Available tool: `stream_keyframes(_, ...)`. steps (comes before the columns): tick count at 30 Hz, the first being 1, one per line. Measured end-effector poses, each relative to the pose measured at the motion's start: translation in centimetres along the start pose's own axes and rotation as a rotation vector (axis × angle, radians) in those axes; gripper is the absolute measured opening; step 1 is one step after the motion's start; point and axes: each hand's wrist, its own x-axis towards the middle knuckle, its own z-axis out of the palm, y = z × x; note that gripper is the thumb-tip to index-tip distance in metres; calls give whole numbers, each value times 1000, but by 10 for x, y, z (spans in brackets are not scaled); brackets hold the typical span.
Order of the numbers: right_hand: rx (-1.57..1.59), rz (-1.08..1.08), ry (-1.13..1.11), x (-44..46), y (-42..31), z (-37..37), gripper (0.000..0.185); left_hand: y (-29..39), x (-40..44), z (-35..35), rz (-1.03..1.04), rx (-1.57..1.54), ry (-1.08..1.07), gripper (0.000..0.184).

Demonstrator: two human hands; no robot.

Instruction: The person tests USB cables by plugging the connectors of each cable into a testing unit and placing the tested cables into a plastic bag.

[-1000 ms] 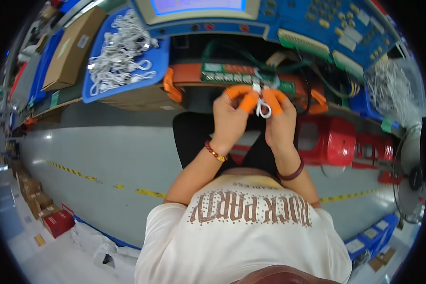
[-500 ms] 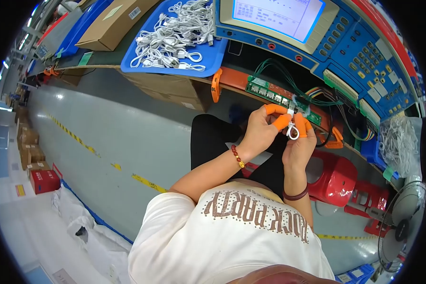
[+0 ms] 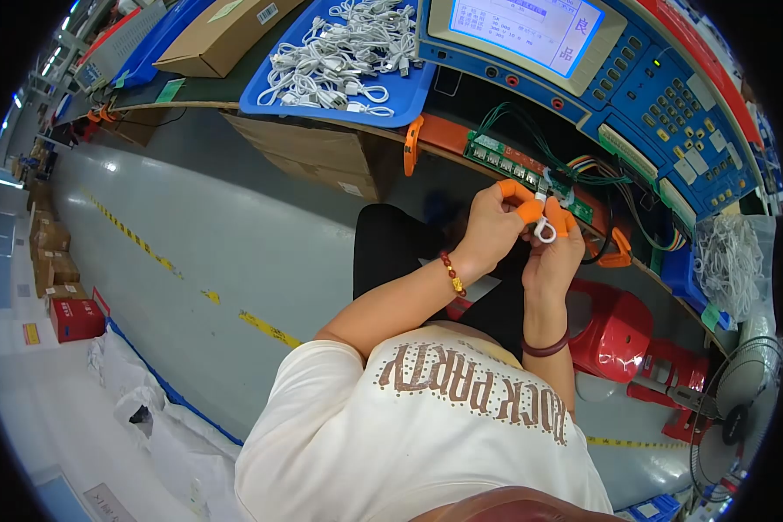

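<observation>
A short white USB cable [image 3: 545,231], looped on itself, is held at the front of a green circuit board [image 3: 503,160] with a row of metal sockets. My left hand [image 3: 494,224], wearing orange finger covers, pinches the cable's upper end close to the sockets. From the other side, my right hand [image 3: 554,257], also with orange finger covers, has its fingers closed at the cable beside the board. The fingers partly hide the plug ends, so how far they sit in the sockets is unclear.
Behind the board stands a blue tester [image 3: 613,113] with a lit screen [image 3: 518,30]. A blue tray [image 3: 391,117] of white cables lies left. Orange clamps [image 3: 411,146] grip the table edge. At right are a bag of cables [image 3: 729,265], a red stool [image 3: 613,331] and a fan [image 3: 735,426].
Large characters now show on the right of the tester's screen, and a green light is lit on its panel. The view has shifted slightly; both hands stay at the cable and board.
</observation>
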Motion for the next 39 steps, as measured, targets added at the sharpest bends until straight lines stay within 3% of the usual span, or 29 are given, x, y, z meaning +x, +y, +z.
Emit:
stream_keyframes(3, 36, 23, -83, -17, -5, -3, 17, 2, -9, -1, 14, 68, -50, 15)
stream_keyframes(6, 44, 142, -117, -28, -10, -10, 21, 13, -27, -9, 343, 671, -90, 13)
stream_keyframes(7, 25, 157, -136, -26, -5, -12, 22, 20, -30, -14, 339, 673, -91, 13)
stream_keyframes(8, 27, 162, -130, -27, -5, -14, 22, 26, -32, -20, 519, 911, -143, 14)
stream_keyframes(9, 11, 247, -264, -28, -7, -13, 21, 34, -35, -24, 704, 1146, -199, 15)
stream_keyframes(10, -5, 328, -402, -27, -9, -12, 20, 47, -37, -27, 708, 1263, -254, 18)
stream_keyframes(12, 44, 358, -413, -26, -5, -12, 18, 75, -34, -40, 769, 1303, -281, 16)
stream_keyframes(14, 60, 384, -387, -32, -9, -3, 16, 113, -18, -64, 898, 1386, -70, 16)
stream_keyframes(16, 35, 378, -384, -34, -7, -4, 19, 154, 2, -86, 895, 1429, 123, 15)
stream_keyframes(18, 16, 402, -459, -34, -6, -8, 21, 182, 27, -103, 827, 1776, 173, 14)
stream_keyframes(19, 18, 400, -460, -35, -4, -10, 21, 186, 42, -112, 829, 1778, 172, 14)
stream_keyframes(21, 37, 452, -478, -35, 0, -14, 21, 190, 63, -119, 663, 1959, -18, 15)
stream_keyframes(24, 20, 465, -426, -38, -3, -18, 20, 187, 69, -117, 519, 2080, -115, 16)
stream_keyframes(28, -9, 454, -413, -35, 2, -30, 21, 189, 74, -119, 486, 2081, -134, 14)
stream_keyframes(29, -26, 446, -418, -34, 3, -31, 21, 192, 77, -121, 615, 2091, -89, 14)
stream_keyframes(30, -40, 437, -424, -34, 4, -31, 21, 195, 76, -122, 615, 2091, -95, 14)
stream_keyframes(32, -57, 445, -405, -35, 6, -28, 20, 204, 75, -126, 731, 1664, 160, 14)
stream_keyframes(33, -78, 453, -390, -36, 8, -26, 19, 209, 72, -128, 685, 1550, 221, 14)
stream_keyframes(34, -73, 450, -391, -37, 10, -23, 19, 208, 69, -129, 688, 1554, 219, 14)
stream_keyframes(36, -159, 430, -401, -38, 14, -17, 18, 204, 57, -129, 656, 827, 240, 16)
stream_keyframes(38, -182, 433, -437, -38, 8, -8, 18, 197, 31, -112, 640, 713, 240, 11)
stream_keyframes(39, -209, 443, -474, -38, 3, -3, 18, 188, 19, -107, 674, 495, 202, 9)
